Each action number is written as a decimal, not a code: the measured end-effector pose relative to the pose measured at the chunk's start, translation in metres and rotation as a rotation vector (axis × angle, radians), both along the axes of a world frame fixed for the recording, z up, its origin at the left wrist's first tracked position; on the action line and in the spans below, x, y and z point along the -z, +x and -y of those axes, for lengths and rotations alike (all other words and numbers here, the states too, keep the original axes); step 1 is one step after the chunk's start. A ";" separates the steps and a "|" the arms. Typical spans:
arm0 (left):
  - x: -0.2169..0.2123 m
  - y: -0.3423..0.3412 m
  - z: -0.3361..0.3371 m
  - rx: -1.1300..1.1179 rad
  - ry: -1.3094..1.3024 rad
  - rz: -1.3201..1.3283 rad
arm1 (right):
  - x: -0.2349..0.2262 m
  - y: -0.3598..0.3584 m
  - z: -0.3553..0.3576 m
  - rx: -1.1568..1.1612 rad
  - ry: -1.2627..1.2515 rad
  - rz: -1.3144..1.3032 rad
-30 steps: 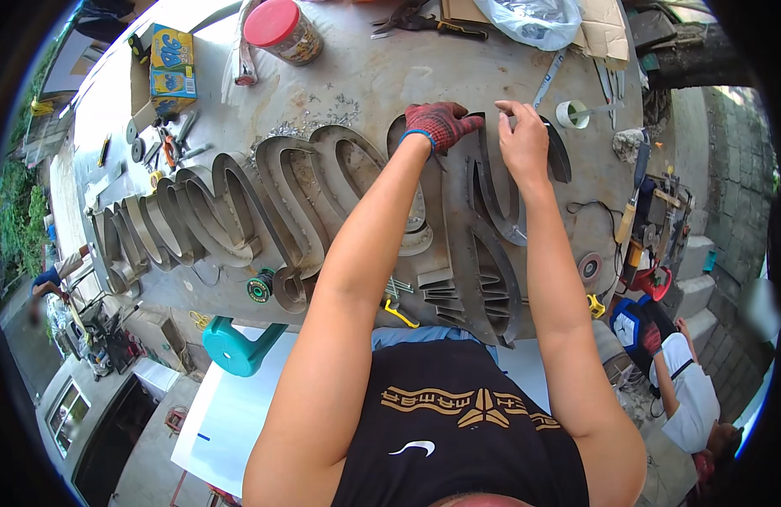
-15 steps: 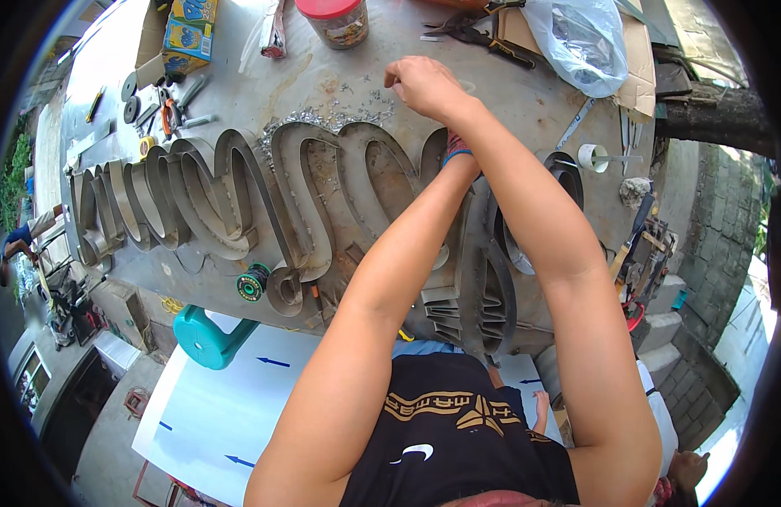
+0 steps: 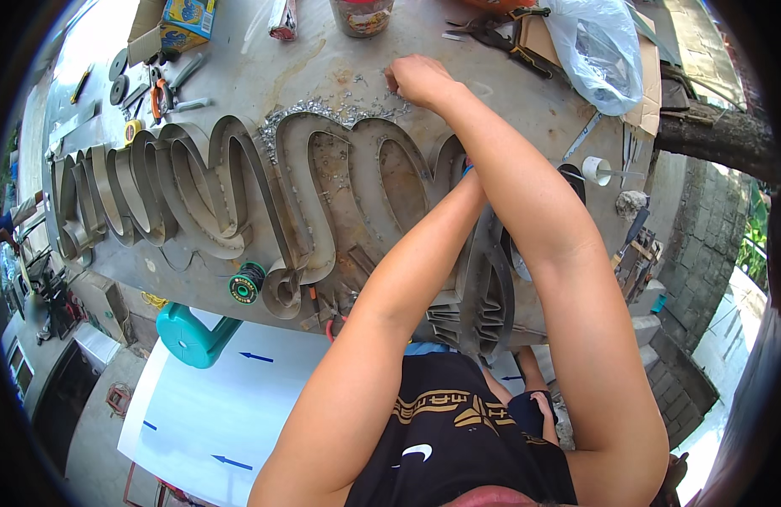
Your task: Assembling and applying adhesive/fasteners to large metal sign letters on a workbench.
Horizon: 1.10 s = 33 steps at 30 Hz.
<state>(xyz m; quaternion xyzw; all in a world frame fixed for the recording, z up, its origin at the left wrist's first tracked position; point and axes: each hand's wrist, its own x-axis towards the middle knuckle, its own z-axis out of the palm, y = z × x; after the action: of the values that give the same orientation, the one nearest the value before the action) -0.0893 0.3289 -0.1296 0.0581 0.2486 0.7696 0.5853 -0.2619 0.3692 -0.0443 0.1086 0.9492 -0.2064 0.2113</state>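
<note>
A long shape of bent sheet-metal strips [image 3: 310, 203], standing on edge in loops like joined script, lies across the metal table [image 3: 264, 93]. Beyond its middle loops is a scatter of small shiny metal bits [image 3: 335, 111]. My right hand [image 3: 420, 78] is over the table just past these bits, fingers curled down and closed; whatever they hold is hidden. My right forearm crosses over my left one. Behind it my left hand is out of sight near the metal loops, with only a sliver of a blue cuff [image 3: 468, 166] showing at the wrist.
Pliers [image 3: 160, 95], a tape measure [image 3: 133, 130] and discs [image 3: 118, 89] lie far left. Large snips [image 3: 500, 38], a plastic bag [image 3: 602, 59] and a white ring [image 3: 595, 171] are at right. A wire spool [image 3: 247, 281] sits near the front edge, above a teal stool [image 3: 188, 338]. Another person's hand [image 3: 543, 404] shows below.
My view has shifted slightly, moving the table things in the picture. My right hand stays past the loops. The red and blue cuff at my left wrist is now mostly covered by my right forearm.
</note>
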 end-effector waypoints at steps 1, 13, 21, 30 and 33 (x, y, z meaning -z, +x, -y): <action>0.000 -0.001 0.001 0.006 0.034 0.078 | 0.001 -0.001 0.003 -0.012 0.010 -0.009; -0.041 -0.008 0.004 -0.134 -0.132 -0.034 | -0.002 -0.003 -0.002 0.014 0.042 -0.088; -0.066 -0.037 -0.004 0.241 -0.806 -0.405 | 0.004 -0.020 0.029 0.036 -0.151 -0.113; -0.075 -0.037 0.034 0.053 -0.305 -1.530 | 0.012 -0.036 0.053 -0.022 -0.128 -0.127; -0.065 -0.033 0.030 -0.052 -0.319 -1.403 | 0.017 -0.041 0.057 -0.045 -0.150 -0.137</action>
<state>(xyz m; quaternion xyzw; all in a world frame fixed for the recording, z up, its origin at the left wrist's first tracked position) -0.1220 0.2985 -0.0645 0.4465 0.6768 0.5189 0.2708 -0.3029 0.3122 -0.0609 0.0568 0.9455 -0.2790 0.1581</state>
